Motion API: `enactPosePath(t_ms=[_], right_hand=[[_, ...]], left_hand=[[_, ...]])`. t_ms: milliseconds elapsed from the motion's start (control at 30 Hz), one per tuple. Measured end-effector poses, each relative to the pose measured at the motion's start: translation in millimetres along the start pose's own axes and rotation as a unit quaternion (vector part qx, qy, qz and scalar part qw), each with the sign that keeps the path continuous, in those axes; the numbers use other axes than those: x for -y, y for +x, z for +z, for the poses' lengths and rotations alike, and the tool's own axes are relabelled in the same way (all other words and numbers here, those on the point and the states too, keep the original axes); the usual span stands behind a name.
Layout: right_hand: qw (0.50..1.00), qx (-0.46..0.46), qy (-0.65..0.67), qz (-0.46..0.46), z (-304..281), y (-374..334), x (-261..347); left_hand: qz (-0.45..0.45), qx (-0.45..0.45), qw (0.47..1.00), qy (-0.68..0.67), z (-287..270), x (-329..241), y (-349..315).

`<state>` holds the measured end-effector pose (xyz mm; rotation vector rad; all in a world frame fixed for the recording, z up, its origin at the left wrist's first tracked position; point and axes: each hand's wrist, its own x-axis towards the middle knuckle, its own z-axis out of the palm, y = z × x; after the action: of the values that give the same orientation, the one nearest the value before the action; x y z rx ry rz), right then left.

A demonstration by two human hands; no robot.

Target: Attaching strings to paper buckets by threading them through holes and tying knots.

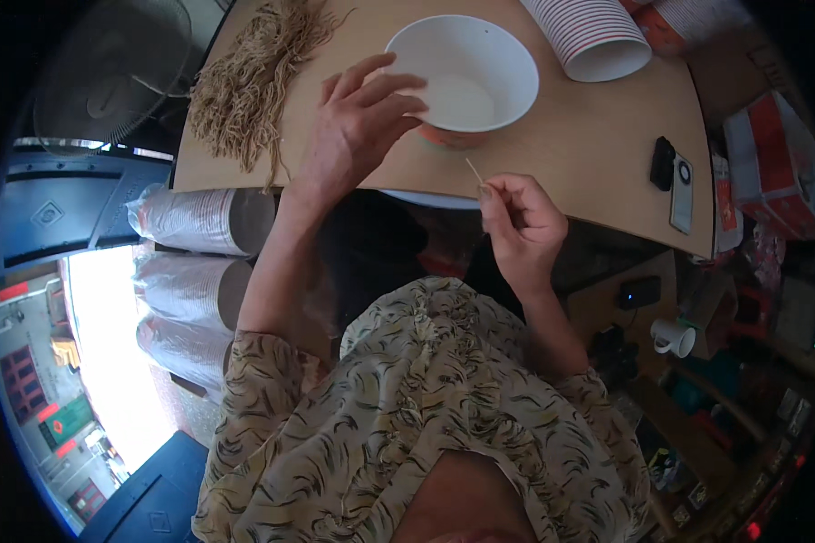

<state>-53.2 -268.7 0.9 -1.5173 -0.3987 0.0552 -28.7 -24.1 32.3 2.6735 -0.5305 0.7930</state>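
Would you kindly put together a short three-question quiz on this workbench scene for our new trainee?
1. True or false: the left hand rests its fingers on the rim of the white paper bowl.
2. What does the right hand pinch between its fingertips?
A. a thin pale stick
B. a pair of scissors
C. a bowl lid
3. Fill in: the pile of tan strands lies to the person's ____ of the bowl.

Key
1. True.
2. A; the stick pokes up from the fingertips near the edge of the brown table.
3. Left; the stack of striped cups lies on the other side.
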Motion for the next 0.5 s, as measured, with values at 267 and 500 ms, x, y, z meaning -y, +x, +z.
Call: enactPosePath(t_ms=[267, 500], right_hand=[[0.985, -0.053, -0.091, -0.133, 19.2, 28.4, 0.9], [0.972, -0.083, -0.118, -0.184, 28.4, 35.8, -7.4]], left_hand=[[-0.191, 0.018, 0.939, -0.287, -13.2, -36.0, 16.5], [-0.193, 0.003, 0.937, -0.293, -15.2, -40.5, 16.2]])
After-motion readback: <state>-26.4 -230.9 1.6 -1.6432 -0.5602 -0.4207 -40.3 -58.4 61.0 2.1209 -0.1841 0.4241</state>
